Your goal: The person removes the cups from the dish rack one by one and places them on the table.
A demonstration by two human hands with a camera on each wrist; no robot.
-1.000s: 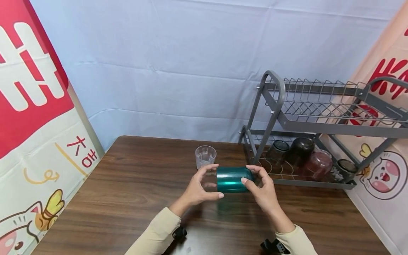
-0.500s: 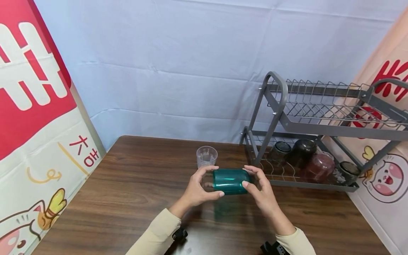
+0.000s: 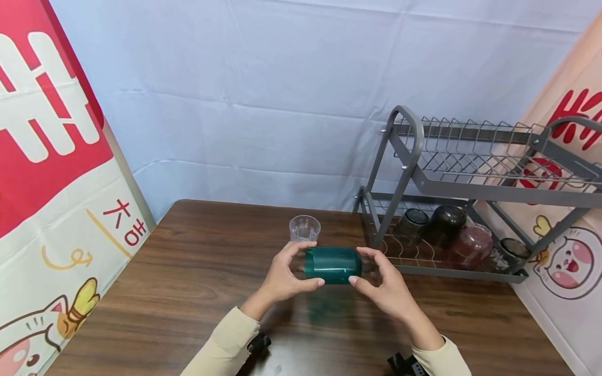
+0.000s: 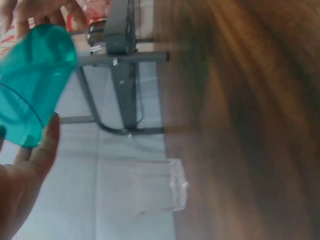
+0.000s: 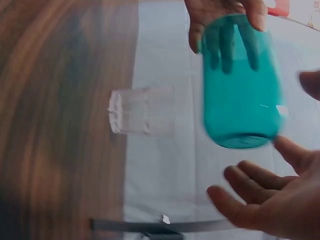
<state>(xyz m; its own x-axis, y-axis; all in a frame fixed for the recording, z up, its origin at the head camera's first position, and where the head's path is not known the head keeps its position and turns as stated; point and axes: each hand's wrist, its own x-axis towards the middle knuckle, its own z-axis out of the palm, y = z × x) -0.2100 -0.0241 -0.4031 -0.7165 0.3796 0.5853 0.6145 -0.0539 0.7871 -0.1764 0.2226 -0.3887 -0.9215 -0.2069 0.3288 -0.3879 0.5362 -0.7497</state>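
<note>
A translucent green cup (image 3: 333, 265) lies sideways in the air above the table, its mouth toward the left and its base toward the right. My left hand (image 3: 284, 271) grips it at the mouth end, and in the right wrist view several fingers show through the green wall (image 5: 240, 100). At the base end, my right hand (image 3: 385, 284) has its fingers spread. One fingertip touches or nearly touches the base edge in the right wrist view, while the thumb stands apart from the cup. A clear glass (image 3: 304, 227) stands upright on the table just behind the left hand.
At the right stands a grey two-tier dish rack (image 3: 484, 190). Several dark and reddish glasses (image 3: 470, 243) sit upside down on its lower shelf. The brown wooden table (image 3: 197, 292) ends at a pale cloth (image 3: 235, 104) behind.
The green cup has shifted left and turned slightly, deeper into my left hand, which has closed on its mouth end. My right thumb has come off the cup's side toward its base.
</note>
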